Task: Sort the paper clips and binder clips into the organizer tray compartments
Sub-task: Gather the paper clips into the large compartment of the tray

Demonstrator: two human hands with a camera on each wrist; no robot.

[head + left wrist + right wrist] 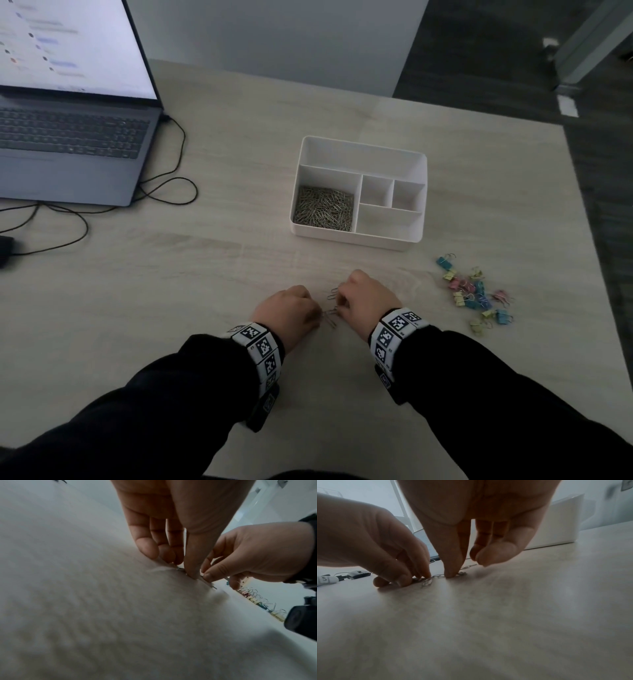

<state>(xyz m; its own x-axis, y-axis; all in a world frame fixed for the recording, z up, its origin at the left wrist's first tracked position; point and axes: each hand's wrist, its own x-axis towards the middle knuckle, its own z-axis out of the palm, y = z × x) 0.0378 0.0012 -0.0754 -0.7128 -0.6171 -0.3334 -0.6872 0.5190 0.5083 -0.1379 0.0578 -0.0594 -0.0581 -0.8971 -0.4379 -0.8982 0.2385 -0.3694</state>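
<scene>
A few loose silver paper clips (331, 310) lie on the table between my hands. My left hand (318, 317) has its fingers curled down and pinches paper clips (426, 580) against the tabletop. My right hand (339, 301) pinches another paper clip (461, 573) between thumb and forefinger, also low on the table. The white organizer tray (359, 240) stands beyond them, and its front left compartment holds a heap of paper clips (323, 209). Its other compartments look bare. Several coloured binder clips (474, 291) lie in a pile to the right of my right hand.
An open laptop (72, 137) stands at the back left, with black cables (171, 192) looping over the table beside it. The table's right edge (582, 192) runs close past the binder clips. A mouse (358, 574) shows far left in the right wrist view.
</scene>
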